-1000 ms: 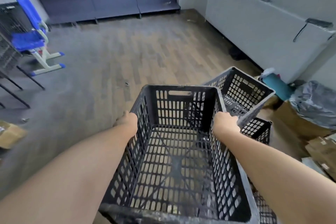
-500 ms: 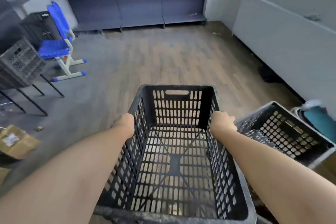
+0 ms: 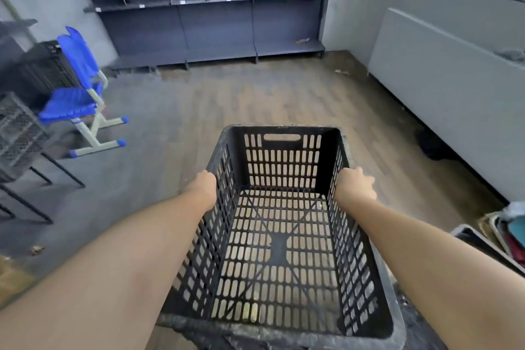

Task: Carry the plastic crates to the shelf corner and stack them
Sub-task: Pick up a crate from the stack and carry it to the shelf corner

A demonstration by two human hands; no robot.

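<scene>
Shelf [image 3: 216,23] dead ahead across the floor [image 3: 255,99], well apart from you, and the empty crate [image 3: 281,250] rides in the air out front between your arms. It looks light and stiff, a rigid slotted shell that shouldn't flex, though that dusty rim may be slick. Your left hand [image 3: 203,186] and right hand [image 3: 355,187] grip the side walls' top edges near the far end, fingers [image 3: 368,179] hooked over the rims, tips hidden.
</scene>
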